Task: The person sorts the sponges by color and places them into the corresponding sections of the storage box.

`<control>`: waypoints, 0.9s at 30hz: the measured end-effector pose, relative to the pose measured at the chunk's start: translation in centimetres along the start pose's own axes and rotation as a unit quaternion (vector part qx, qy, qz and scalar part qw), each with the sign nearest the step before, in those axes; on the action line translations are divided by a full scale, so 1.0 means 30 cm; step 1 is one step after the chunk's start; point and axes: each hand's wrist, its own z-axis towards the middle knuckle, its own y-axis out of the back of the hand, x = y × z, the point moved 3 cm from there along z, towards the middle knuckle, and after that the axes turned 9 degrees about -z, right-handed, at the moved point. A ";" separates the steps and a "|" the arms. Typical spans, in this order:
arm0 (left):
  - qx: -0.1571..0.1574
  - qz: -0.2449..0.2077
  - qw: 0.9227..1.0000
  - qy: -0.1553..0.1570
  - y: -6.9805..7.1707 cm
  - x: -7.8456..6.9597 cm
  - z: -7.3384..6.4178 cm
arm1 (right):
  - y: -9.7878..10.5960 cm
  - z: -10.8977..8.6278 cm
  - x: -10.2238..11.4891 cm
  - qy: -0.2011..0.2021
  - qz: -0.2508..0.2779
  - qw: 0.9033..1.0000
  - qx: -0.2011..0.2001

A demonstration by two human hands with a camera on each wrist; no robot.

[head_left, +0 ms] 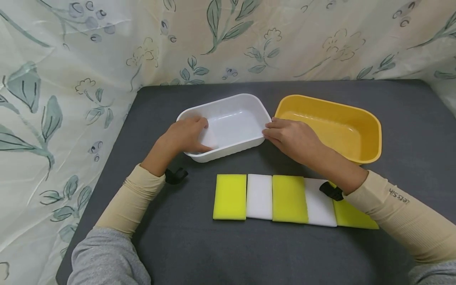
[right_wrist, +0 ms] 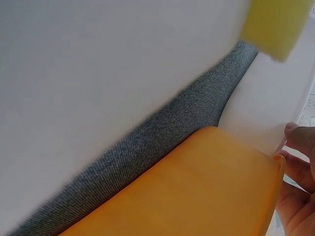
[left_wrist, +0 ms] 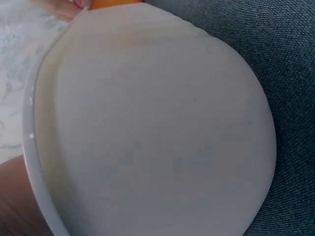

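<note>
My left hand (head_left: pixel 187 132) reaches over the left end of a white plastic tub (head_left: pixel 235 114), thumb and fingers curved around a pale patch inside. I cannot tell whether it grips a white pad there. My right hand (head_left: pixel 290 136) pinches the tub's right rim, with the thumb (right_wrist: pixel 298 137) on the white wall and the fingers tucked beside the yellow tub (right_wrist: pixel 197 182). In the left wrist view, the white tub's outer wall (left_wrist: pixel 162 123) hides most of the left hand.
In front of the tubs lies a row of flat sponge pads, alternating yellow (head_left: pixel 229 197) and white (head_left: pixel 259 196). My right forearm passes over the row's right end. The dark table (head_left: pixel 178 245) meets a floral curtain (head_left: pixel 228 39) behind and at left.
</note>
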 end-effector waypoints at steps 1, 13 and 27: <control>0.000 0.001 1.000 -0.001 -0.001 0.000 0.000 | -0.001 -0.001 0.001 0.000 0.000 1.000 -0.001; 0.010 -0.016 0.999 -0.031 -0.014 0.013 -0.011 | -0.009 -0.010 0.011 -0.003 -0.006 1.000 -0.004; -0.211 -0.120 0.930 -0.274 -0.073 -0.194 -0.207 | -0.017 -0.015 0.014 -0.004 -0.013 1.000 0.000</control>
